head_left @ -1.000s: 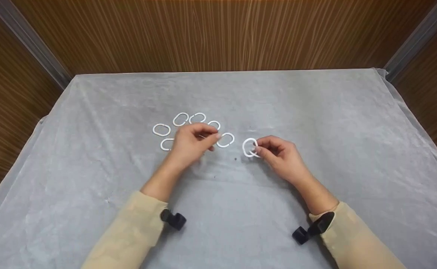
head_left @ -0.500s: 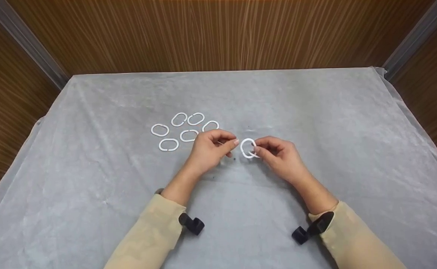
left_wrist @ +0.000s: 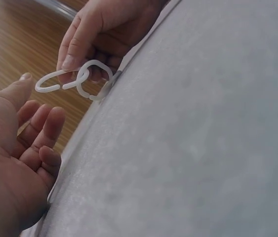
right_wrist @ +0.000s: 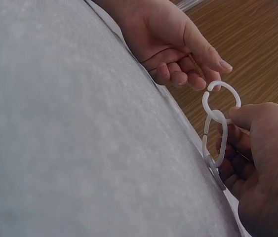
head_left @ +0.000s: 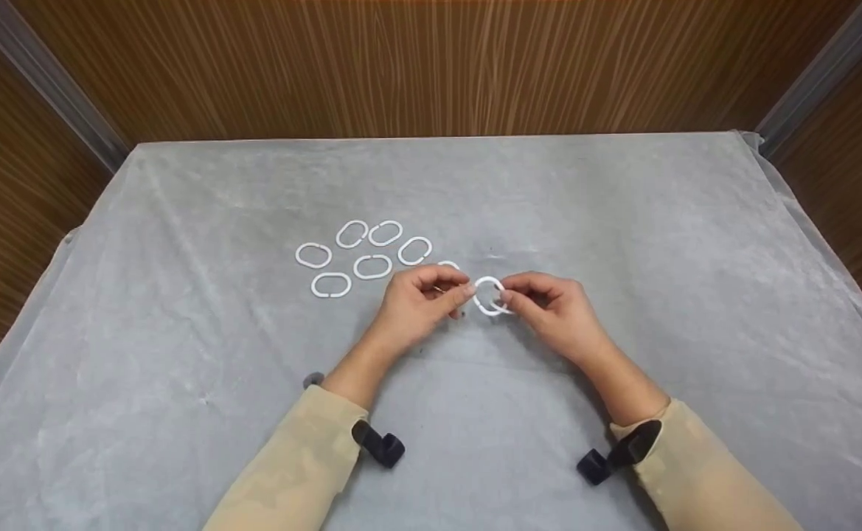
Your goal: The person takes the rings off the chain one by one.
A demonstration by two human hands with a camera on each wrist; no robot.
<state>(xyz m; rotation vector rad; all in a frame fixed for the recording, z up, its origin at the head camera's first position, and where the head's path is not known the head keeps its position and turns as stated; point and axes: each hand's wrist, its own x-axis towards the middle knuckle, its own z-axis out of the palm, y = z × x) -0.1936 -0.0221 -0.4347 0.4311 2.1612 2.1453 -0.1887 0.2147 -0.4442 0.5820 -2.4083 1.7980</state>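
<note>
My right hand (head_left: 560, 310) pinches a white oval split link (head_left: 488, 279) between thumb and fingers. Threaded through it hangs a second white link (right_wrist: 225, 138), seen below the first in the right wrist view. Something greyish shows at the lower end of that second link, partly hidden by the right fingers. My left hand (head_left: 419, 302) is just left of the pinched link, its thumb and fingertips right at the link's edge. In the left wrist view its thumb and fingers stand apart with nothing between them, and the other fingers are loosely bent.
Several loose white links (head_left: 331, 274) lie flat, spread to the left and behind the left hand; one link (head_left: 448, 264) is partly covered by it. A grey cloth (head_left: 622, 221) covers the table. Wood-grain panels (head_left: 431, 66) rise at the back and sides.
My left hand has moved right, from over the loose links to beside the pinched link. The right hand has stayed nearly in place, still holding the linked pieces.
</note>
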